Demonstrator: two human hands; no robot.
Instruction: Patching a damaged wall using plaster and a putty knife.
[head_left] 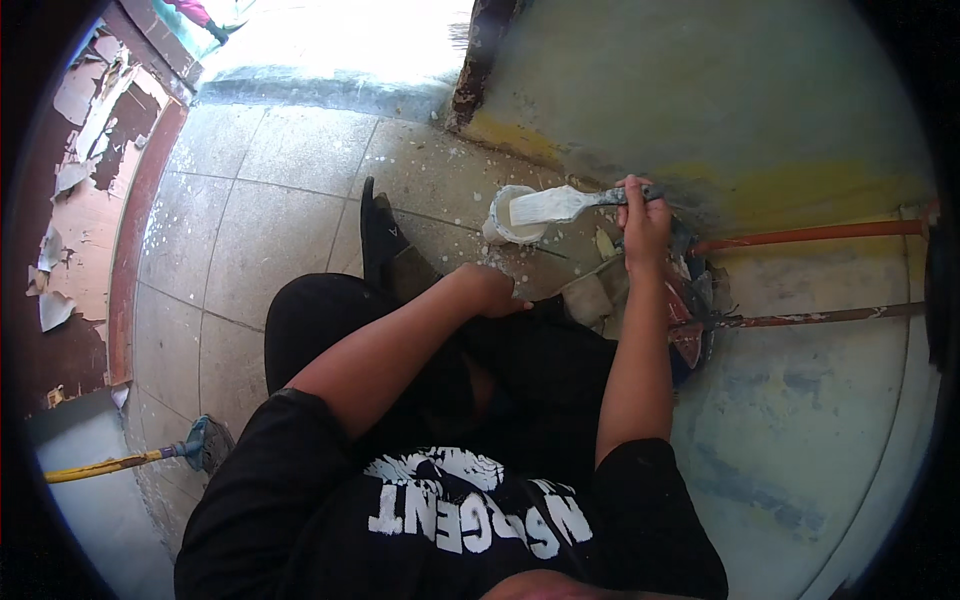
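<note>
My right hand [648, 225] is closed round the dark handle of a paintbrush [556, 205], held level above the floor. White paint coats its bristles, which hang over the mouth of a white paint tub [496, 232] and hide part of its inside. My left hand [485, 290] lies over my dark-clothed leg, near the knee, with its back up. Most of its fingers are turned under and hidden. In front of it a dark slipper [381, 235] is on my foot.
Paint spatters mark the tiled floor [300, 150]. On the right, an orange pole [810, 236] and a dark reddish pole [820, 316] lie against the yellow-green wall [720, 100]. At left stand a peeling door [90, 200] and a yellow-handled tool [110, 466]. Beyond the bright doorway, part of a person [195, 12] shows.
</note>
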